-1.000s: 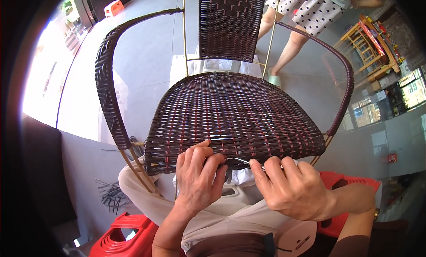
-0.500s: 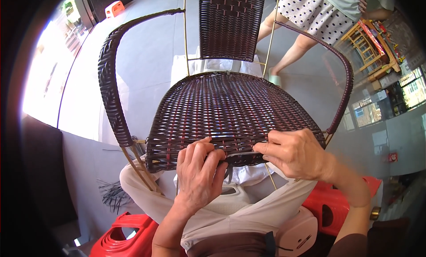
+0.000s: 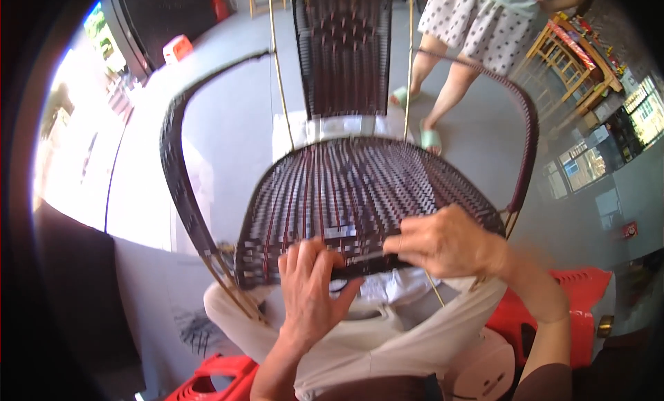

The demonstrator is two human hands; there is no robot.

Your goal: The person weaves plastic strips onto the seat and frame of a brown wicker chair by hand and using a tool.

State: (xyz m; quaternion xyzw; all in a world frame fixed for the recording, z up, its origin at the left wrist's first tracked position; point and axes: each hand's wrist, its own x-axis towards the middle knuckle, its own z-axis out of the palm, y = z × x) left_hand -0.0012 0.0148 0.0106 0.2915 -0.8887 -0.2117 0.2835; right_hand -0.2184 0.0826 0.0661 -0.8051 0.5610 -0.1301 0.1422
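A dark brown woven-rattan chair with looping armrests [image 3: 360,193] lay tilted toward the person, its seat filling the middle of the view and its front rim resting just above the lap. Along that rim ran a thin pale weaving strand [image 3: 366,257], its long axis lying roughly from nine to three o'clock, between the two hands.

The left hand [image 3: 311,290] sat at six o'clock from the seat centre, fingers curled over the front edge of the weave and pressed against it, thumb reaching toward the strand. The right hand [image 3: 449,243] sat at about four o'clock, fingertips brought together in a pinch on the strand's right end, though blur hid the exact grip. The strand's free run therefore lay at nine o'clock from the right hand, and the right hand was the nearer to it, touching it.

Red plastic stools [image 3: 574,311] showed under the person's legs. At one o'clock another person's legs in pale sandals [image 3: 429,89] stood on the grey floor [image 3: 235,124].
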